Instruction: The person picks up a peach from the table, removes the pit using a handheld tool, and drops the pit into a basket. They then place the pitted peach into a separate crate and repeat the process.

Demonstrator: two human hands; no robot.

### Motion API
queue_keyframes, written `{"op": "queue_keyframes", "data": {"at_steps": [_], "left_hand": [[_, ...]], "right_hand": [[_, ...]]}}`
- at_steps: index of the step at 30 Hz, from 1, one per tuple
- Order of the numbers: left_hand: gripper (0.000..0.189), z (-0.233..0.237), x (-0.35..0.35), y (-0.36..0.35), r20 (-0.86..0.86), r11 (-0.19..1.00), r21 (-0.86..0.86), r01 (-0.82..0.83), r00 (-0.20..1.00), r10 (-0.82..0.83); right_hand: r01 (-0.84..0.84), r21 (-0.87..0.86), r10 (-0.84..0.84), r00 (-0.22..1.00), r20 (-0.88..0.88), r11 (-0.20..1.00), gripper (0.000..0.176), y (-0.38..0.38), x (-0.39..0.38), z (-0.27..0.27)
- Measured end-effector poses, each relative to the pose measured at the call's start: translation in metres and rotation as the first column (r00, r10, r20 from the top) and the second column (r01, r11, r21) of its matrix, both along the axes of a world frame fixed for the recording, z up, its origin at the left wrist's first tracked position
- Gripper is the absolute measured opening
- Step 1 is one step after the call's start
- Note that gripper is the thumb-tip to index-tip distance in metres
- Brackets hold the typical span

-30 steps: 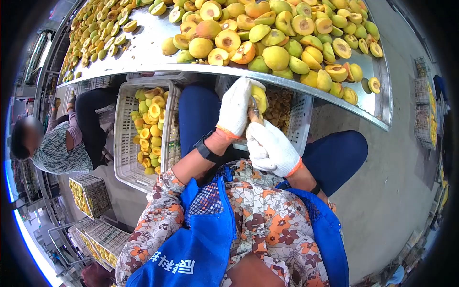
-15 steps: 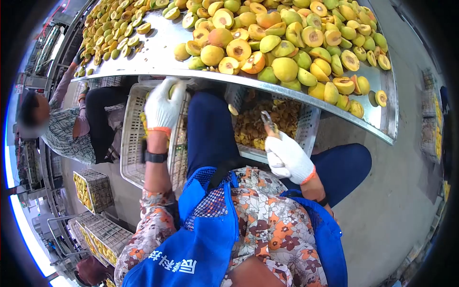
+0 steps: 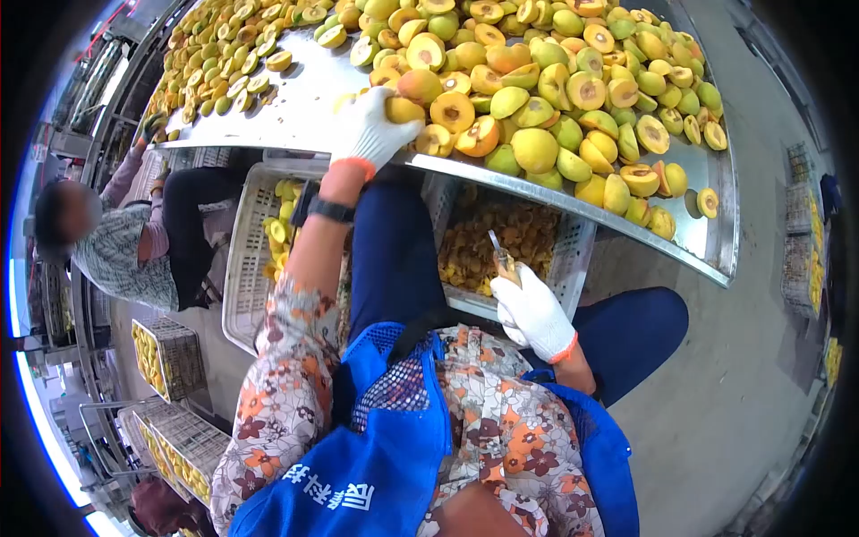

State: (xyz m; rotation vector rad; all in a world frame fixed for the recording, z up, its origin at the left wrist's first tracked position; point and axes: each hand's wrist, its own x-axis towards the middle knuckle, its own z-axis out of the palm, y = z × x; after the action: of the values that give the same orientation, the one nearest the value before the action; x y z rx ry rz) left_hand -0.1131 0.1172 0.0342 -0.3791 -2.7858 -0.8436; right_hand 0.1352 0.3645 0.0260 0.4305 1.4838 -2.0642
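My left hand (image 3: 369, 127), in a white knit glove, is at the metal table's near edge. Its fingers and thumb curl around a yellow peach (image 3: 403, 110) at the edge of the heap; whether it is a half or whole is hidden. My right hand (image 3: 537, 311), also gloved, is closed on a small pitting tool (image 3: 502, 258) with a wooden handle and a metal tip, held low before the crate of scraps (image 3: 580, 246). Halved yellow-green peaches (image 3: 535, 150), some cut side up, pile on the metal table (image 3: 309, 76).
A white crate (image 3: 240, 268) with peach pieces stands left of my knee, partly behind my left arm. A co-worker (image 3: 125, 242) sits farther left by the same table. Filled crates (image 3: 168, 358) stand on the floor behind. More crates (image 3: 803, 233) line the right side.
My left hand has moved from above the left crate, where it held a peach piece, up and right to the heap. My right hand has shifted slightly down; the small falling piece is gone from view.
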Motion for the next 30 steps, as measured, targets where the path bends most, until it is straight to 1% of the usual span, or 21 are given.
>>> {"op": "queue_keyframes", "data": {"at_steps": [1,2,3,4,5,6,7,8,11,12,15,16,19,20,22,24,25,27,28,29,30], "left_hand": [[0.062,0.001,0.02,-0.003,-0.012,0.94,0.339,0.045,0.999,-0.043],[0.074,0.009,0.037,-0.001,0.099,0.825,0.563,0.041,0.988,-0.117],[0.074,0.012,0.056,0.003,0.108,0.824,0.565,0.038,0.987,-0.119],[0.082,0.014,0.075,0.009,0.099,0.641,0.756,0.129,0.946,-0.307],[0.09,0.016,0.092,0.015,0.044,0.404,0.898,0.175,0.877,-0.478],[0.092,0.018,0.105,0.021,0.054,0.353,0.921,0.164,0.844,-0.534],[0.095,0.018,0.117,0.028,0.062,0.302,0.942,0.148,0.806,-0.589],[0.097,0.019,0.126,0.034,0.059,0.321,0.933,0.165,0.808,-0.586],[0.099,0.015,0.139,0.043,0.082,0.393,0.896,0.206,0.793,-0.603],[0.094,0.018,0.142,0.045,0.075,0.451,0.855,0.256,0.799,-0.597],[0.09,0.018,0.146,0.049,0.071,0.485,0.82,0.305,0.786,-0.614],[0.087,0.022,0.146,0.05,0.056,0.448,0.83,0.332,0.75,-0.659],[0.085,0.027,0.149,0.052,0.115,0.455,0.838,0.299,0.72,-0.685],[0.085,0.026,0.149,0.052,0.116,0.456,0.839,0.299,0.719,-0.686],[0.084,0.022,0.149,0.052,0.086,0.557,0.728,0.4,0.753,-0.653],[0.085,0.017,0.149,0.052,0.1,0.573,0.718,0.395,0.756,-0.647],[0.085,0.016,0.15,0.051,0.111,0.588,0.707,0.393,0.76,-0.641],[0.083,0.017,0.15,0.052,0.14,0.546,0.763,0.346,0.736,-0.663],[0.082,0.018,0.15,0.052,0.166,0.502,0.813,0.296,0.709,-0.686],[0.082,0.017,0.149,0.052,0.167,0.502,0.813,0.295,0.708,-0.686],[0.081,0.016,0.149,0.052,0.163,0.441,0.858,0.264,0.675,-0.72]], "right_hand": [[0.043,0.005,-0.042,0.999,-0.031,0.999,0.021,0.0,0.004,-0.003],[0.031,0.116,-0.013,0.988,-0.151,0.993,0.026,0.001,0.003,-0.004],[0.034,0.228,0.03,0.962,-0.272,0.973,0.031,0.002,-0.002,-0.005],[0.062,0.323,0.046,0.948,-0.315,0.944,0.034,0.0,-0.008,0.003],[0.093,0.414,0.066,0.933,-0.354,0.905,0.037,-0.005,-0.014,0.015],[0.097,0.418,0.06,0.936,-0.346,0.903,0.037,-0.008,-0.017,0.026],[0.13,0.48,0.098,0.901,-0.422,0.868,0.038,-0.011,-0.02,0.036],[0.17,0.534,0.142,0.859,-0.493,0.828,0.039,-0.013,-0.022,0.04],[0.215,0.594,0.163,0.841,-0.517,0.775,0.038,-0.018,-0.022,0.04],[0.243,0.612,0.175,0.822,-0.542,0.752,0.038,-0.018,-0.02,0.036],[0.3,0.667,0.21,0.793,-0.571,0.682,0.038,-0.018,-0.016,0.026],[0.301,0.667,0.208,0.795,-0.57,0.682,0.038,-0.017,-0.015,0.026],[0.301,0.689,0.227,0.794,-0.563,0.659,0.038,-0.016,-0.012,0.026],[0.305,0.719,0.278,0.774,-0.569,0.624,0.037,-0.015,-0.012,0.023],[0.31,0.747,0.328,0.753,-0.57,0.588,0.037,-0.012,-0.011,0.02],[0.332,0.809,0.41,0.73,-0.546,0.485,0.035,-0.011,-0.009,0.019],[0.331,0.809,0.41,0.731,-0.545,0.486,0.035,-0.011,-0.008,0.019],[0.289,0.854,0.451,0.751,-0.483,0.434,0.036,-0.01,-0.007,0.02],[0.288,0.854,0.45,0.752,-0.481,0.433,0.036,-0.01,-0.005,0.021],[0.271,0.856,0.449,0.759,-0.471,0.44,0.035,-0.01,-0.003,0.023],[0.253,0.858,0.449,0.766,-0.46,0.447,0.035,-0.01,-0.002,0.024]]}}
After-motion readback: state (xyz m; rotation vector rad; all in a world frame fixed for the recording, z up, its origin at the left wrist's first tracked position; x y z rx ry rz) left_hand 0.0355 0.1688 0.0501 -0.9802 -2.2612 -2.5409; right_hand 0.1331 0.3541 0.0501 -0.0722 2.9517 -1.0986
